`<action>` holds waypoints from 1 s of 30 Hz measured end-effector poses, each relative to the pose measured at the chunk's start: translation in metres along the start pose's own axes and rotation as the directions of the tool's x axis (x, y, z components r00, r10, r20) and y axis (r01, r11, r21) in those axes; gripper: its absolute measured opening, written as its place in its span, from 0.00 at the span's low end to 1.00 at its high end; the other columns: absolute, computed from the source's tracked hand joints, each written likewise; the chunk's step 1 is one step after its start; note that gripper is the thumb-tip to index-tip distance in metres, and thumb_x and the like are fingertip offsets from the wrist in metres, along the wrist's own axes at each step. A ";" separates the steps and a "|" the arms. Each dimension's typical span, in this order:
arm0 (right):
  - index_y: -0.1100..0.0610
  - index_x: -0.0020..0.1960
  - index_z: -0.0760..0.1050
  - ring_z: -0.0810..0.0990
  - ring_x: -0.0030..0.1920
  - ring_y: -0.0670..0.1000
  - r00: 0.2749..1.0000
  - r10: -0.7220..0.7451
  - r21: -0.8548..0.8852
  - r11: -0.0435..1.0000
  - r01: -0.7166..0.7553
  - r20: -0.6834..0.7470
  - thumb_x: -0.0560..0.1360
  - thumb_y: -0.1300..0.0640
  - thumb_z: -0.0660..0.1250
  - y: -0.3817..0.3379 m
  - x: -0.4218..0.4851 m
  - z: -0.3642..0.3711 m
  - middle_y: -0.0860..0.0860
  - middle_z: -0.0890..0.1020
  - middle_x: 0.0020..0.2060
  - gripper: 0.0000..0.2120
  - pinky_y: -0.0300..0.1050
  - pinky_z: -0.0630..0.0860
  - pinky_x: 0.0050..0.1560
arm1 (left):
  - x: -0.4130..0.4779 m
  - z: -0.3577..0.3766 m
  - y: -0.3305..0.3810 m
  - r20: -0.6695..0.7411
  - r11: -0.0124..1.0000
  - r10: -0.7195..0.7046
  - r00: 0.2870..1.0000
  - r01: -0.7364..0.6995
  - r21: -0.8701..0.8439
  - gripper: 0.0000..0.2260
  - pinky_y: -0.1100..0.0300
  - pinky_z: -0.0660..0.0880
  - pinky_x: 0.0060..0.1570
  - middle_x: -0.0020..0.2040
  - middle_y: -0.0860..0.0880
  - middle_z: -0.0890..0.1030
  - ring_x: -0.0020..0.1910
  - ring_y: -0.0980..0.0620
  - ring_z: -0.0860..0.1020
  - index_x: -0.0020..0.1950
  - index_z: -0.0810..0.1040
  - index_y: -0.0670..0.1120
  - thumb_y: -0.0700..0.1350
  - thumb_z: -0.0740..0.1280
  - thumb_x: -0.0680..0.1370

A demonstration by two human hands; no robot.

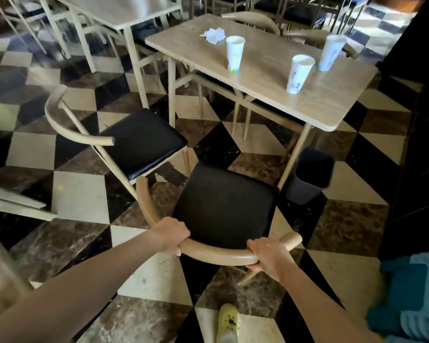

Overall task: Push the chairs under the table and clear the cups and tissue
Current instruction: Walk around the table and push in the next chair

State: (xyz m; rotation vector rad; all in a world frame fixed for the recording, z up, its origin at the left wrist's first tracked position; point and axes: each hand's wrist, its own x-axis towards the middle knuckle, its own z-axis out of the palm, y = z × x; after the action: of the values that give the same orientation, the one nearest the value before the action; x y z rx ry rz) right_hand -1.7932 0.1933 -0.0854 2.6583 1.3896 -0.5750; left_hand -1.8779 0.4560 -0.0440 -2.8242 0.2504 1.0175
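— What is the desk (265, 70) made of?
— Pale wood grain, smooth, with a soft sheen. The back rail (216, 254) is the same light wood, rounded and satin-smooth.
— And the seat (223, 204)?
— Black leather-like padding, smooth, faintly shiny.
— The cups (234, 56)?
— White paper, matt, with printed marks. The tissue (214, 35) is soft crumpled paper.
— The floor (79, 194) gleams.
— Polished stone tiles in cream, black and veined brown, glossy. The bin (310, 177) looks like dark matt plastic, the shoe (229, 320) like yellow foam rubber.
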 end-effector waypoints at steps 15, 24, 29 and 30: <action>0.52 0.56 0.70 0.78 0.52 0.54 0.989 0.109 0.059 0.992 -0.115 0.104 0.68 0.45 0.69 -0.027 -0.006 0.011 0.50 0.79 0.51 0.21 0.49 0.69 0.55 | -0.021 0.026 -0.046 0.014 0.997 -0.016 1.000 0.017 -0.070 0.26 0.56 0.64 0.69 0.68 0.50 0.72 0.69 0.50 0.68 0.72 0.67 0.51 0.42 0.69 0.75; 0.51 0.49 0.73 0.77 0.48 0.53 0.981 0.143 0.130 0.983 -0.126 -0.134 0.71 0.52 0.65 -0.029 -0.013 0.027 0.49 0.80 0.45 0.07 0.48 0.69 0.58 | -0.004 0.011 -0.040 0.073 0.997 0.019 0.997 -0.024 0.067 0.16 0.58 0.71 0.59 0.61 0.48 0.79 0.60 0.48 0.77 0.65 0.75 0.48 0.42 0.67 0.77; 0.50 0.51 0.72 0.76 0.51 0.52 0.983 0.140 0.118 0.985 -0.127 -0.115 0.72 0.50 0.64 -0.010 -0.002 0.019 0.48 0.79 0.47 0.09 0.48 0.67 0.57 | 0.011 -0.002 -0.046 0.042 0.999 0.016 0.999 -0.018 0.051 0.17 0.56 0.71 0.60 0.61 0.48 0.79 0.60 0.49 0.77 0.65 0.74 0.49 0.41 0.66 0.77; 0.50 0.51 0.72 0.76 0.51 0.52 0.983 0.147 0.117 0.984 -0.134 -0.111 0.72 0.50 0.64 -0.003 0.001 0.016 0.48 0.79 0.48 0.09 0.47 0.66 0.57 | 0.016 -0.006 -0.046 0.035 0.998 0.019 0.999 -0.021 0.060 0.17 0.56 0.71 0.61 0.61 0.48 0.78 0.60 0.49 0.76 0.66 0.74 0.49 0.42 0.67 0.77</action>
State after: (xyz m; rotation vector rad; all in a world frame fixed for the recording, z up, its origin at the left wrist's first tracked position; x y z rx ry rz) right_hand -1.7996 0.1922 -0.1001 2.8922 1.2167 -0.4984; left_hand -1.8526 0.4979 -0.0465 -2.7534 0.3015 1.0442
